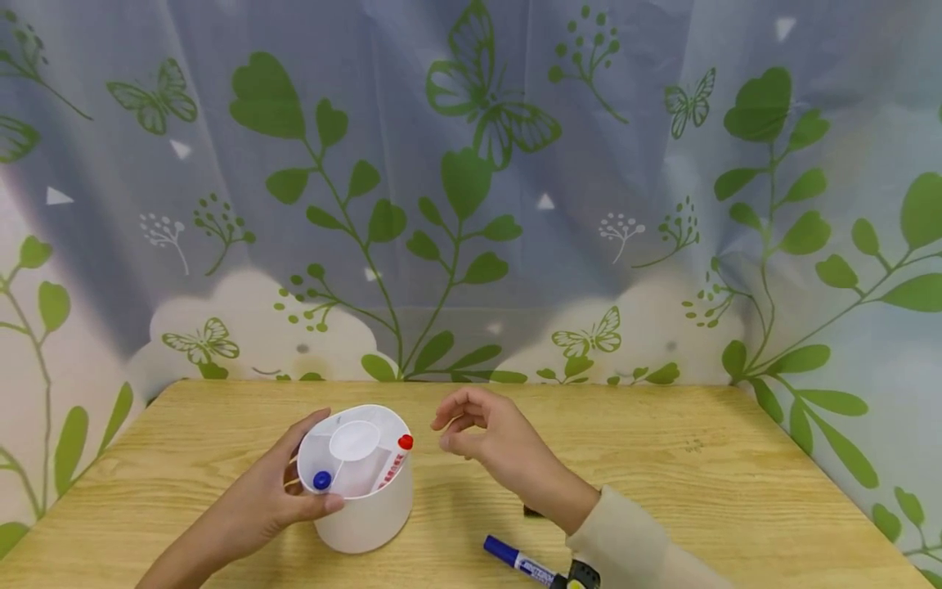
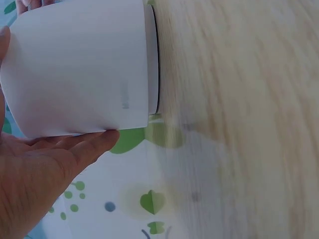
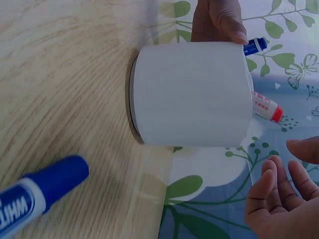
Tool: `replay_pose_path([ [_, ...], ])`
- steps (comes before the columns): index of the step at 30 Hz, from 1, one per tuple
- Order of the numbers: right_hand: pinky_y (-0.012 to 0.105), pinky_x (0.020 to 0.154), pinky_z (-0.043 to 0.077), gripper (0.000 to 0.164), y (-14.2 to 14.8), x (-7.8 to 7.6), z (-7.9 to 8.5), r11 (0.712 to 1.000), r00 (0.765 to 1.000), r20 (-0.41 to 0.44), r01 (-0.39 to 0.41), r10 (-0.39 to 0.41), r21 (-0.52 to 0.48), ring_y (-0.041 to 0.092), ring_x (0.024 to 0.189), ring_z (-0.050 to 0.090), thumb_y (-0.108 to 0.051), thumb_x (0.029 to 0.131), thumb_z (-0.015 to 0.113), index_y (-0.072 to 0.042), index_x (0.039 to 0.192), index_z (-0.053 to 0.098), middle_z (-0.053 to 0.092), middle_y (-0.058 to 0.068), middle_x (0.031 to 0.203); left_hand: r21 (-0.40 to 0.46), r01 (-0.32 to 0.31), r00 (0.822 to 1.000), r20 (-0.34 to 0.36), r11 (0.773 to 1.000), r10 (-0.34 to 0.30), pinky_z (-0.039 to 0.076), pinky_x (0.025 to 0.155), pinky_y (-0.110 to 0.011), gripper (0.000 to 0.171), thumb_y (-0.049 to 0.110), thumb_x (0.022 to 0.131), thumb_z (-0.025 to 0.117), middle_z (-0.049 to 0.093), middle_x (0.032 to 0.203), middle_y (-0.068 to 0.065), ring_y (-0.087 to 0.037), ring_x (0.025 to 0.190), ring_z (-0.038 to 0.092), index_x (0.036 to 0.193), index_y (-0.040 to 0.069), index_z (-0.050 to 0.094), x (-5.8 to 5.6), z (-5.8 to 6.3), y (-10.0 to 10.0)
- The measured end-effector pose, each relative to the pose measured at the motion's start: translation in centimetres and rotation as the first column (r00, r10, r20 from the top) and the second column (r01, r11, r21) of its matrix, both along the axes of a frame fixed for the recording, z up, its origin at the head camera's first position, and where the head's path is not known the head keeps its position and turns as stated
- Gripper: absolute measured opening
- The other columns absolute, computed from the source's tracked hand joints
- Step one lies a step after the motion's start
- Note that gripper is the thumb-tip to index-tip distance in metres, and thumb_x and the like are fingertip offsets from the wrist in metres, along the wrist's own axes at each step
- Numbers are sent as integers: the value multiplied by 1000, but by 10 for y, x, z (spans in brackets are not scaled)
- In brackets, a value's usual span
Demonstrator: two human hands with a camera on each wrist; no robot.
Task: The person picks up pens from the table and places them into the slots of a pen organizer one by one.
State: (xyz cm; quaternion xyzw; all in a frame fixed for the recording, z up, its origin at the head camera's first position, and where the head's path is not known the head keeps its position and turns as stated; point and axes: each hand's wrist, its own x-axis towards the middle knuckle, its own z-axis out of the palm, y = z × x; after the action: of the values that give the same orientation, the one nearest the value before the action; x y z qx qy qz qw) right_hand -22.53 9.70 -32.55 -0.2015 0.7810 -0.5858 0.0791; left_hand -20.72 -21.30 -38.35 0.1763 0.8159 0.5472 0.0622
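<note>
A white round pen holder [image 1: 365, 523] with inner dividers stands on the table, left of centre in the head view. My left hand [image 1: 257, 491] grips it from the left, thumb over the near rim and fingers round the side. Inside it stand a blue-capped marker [image 1: 321, 480] by the thumb and a red-capped marker [image 1: 398, 458] at the right edge. Just right of the holder my right hand [image 1: 496, 442] hangs in the air, fingers loosely curled, holding nothing. Below that hand a blue whiteboard marker [image 1: 518, 560] lies on the table; it also appears large in the right wrist view.
The wooden table [image 1: 706, 458] runs back to a curtain [image 1: 633, 245] printed with green leaves and butterflies. A small dark item [image 1: 533, 513] shows partly behind the right wrist. A black device with a yellow spot [image 1: 581, 576] covers the lying marker's near end.
</note>
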Motion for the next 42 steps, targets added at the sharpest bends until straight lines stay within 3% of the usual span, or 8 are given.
replay_pose_path([
  [12, 40, 92, 56, 22, 43, 3, 3, 998, 999, 8, 43, -43, 36, 20, 107, 64, -7, 100, 69, -4, 120, 63, 69, 9, 119, -5, 24, 1000, -17, 1000, -24, 53, 99, -26, 103, 16, 90, 84, 36, 161, -29, -51, 142, 48, 165, 3, 16, 2, 6, -6],
  [17, 38, 90, 55, 23, 62, 4, 1, 995, 996, 14, 83, -84, 57, 21, 108, 64, -7, 100, 69, -2, 121, 62, 69, 9, 118, -19, 35, 998, -49, 999, -35, 54, 99, -27, 101, 16, 90, 84, 36, 161, -29, -52, 140, 50, 165, 0, 18, 0, 7, -6],
  [28, 40, 96, 57, 25, 93, 7, -6, 992, 995, 16, 92, -94, 89, 22, 112, 66, -10, 99, 71, -2, 121, 62, 68, 11, 120, -23, 43, 996, -77, 999, -45, 54, 105, -38, 100, 14, 91, 82, 35, 161, -30, -55, 140, 48, 165, 1, 16, 2, 5, -10],
  [36, 41, 95, 57, 26, 113, 11, -15, 981, 988, 42, 143, -149, 135, 26, 114, 66, -11, 99, 72, -2, 122, 62, 68, 12, 120, 29, 31, 999, -42, 999, -30, 51, 97, -17, 104, 13, 89, 84, 36, 160, -31, -51, 140, 49, 165, 4, 14, 2, 5, -4],
  [42, 44, 95, 57, 28, 127, 14, -23, 980, 984, 71, 152, -162, 132, 30, 115, 67, -11, 99, 71, 0, 123, 61, 67, 16, 123, 28, -11, 1000, -26, 1000, 12, 53, 93, -19, 109, 14, 86, 87, 38, 158, -29, -41, 131, 56, 166, 7, 13, 4, 3, 2],
])
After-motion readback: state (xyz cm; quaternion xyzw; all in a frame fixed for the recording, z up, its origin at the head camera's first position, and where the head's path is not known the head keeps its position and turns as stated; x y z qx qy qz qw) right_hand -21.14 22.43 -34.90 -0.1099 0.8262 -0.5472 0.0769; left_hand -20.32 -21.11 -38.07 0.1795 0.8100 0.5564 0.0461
